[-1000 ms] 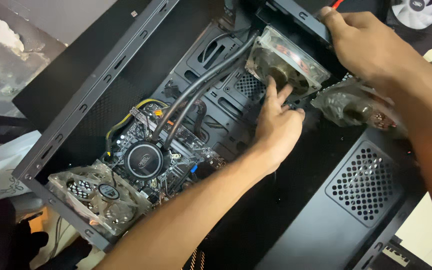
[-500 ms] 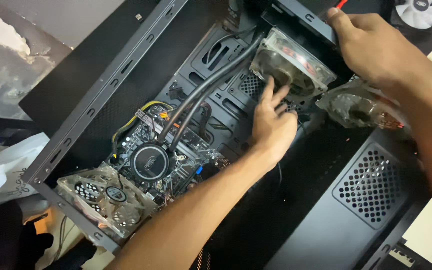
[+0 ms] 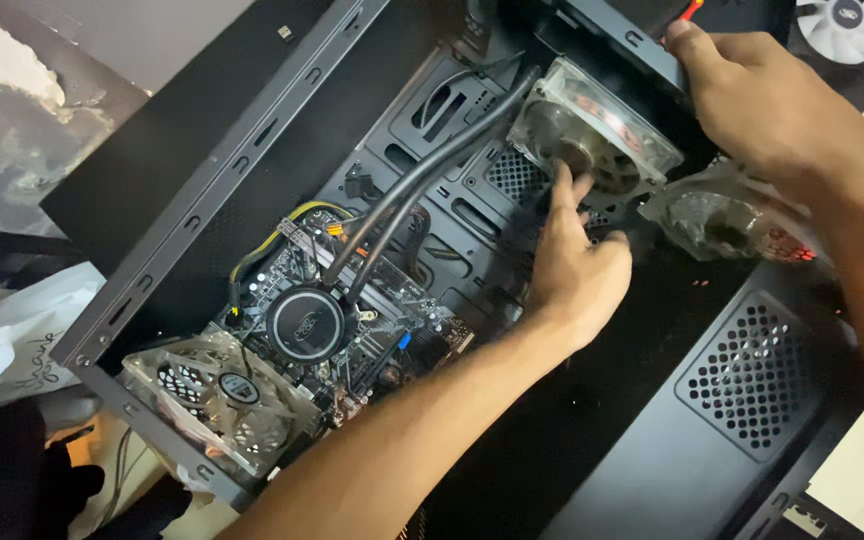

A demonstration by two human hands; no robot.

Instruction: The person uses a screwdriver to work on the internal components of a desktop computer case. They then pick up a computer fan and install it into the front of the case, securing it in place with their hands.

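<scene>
Left hand open, fingertips touching clear fan at twelve o'clock; right hand gripping case frame, red-handled tool within.

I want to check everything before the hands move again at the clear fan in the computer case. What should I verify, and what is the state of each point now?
1. Left hand supports the clear fan: ok, its fingers touch the fan's underside.
2. Right hand on the case front edge above the fan: ok; a red tool tip shows by the fingers, the rest is hidden.
3. Two black hoses unkinked: ok, they run smoothly from the round pump block toward the fan.
4. Fan screws in place: cannot tell.
5. Second clear fan free of the work: cannot tell, the right wrist partly covers it.
</scene>
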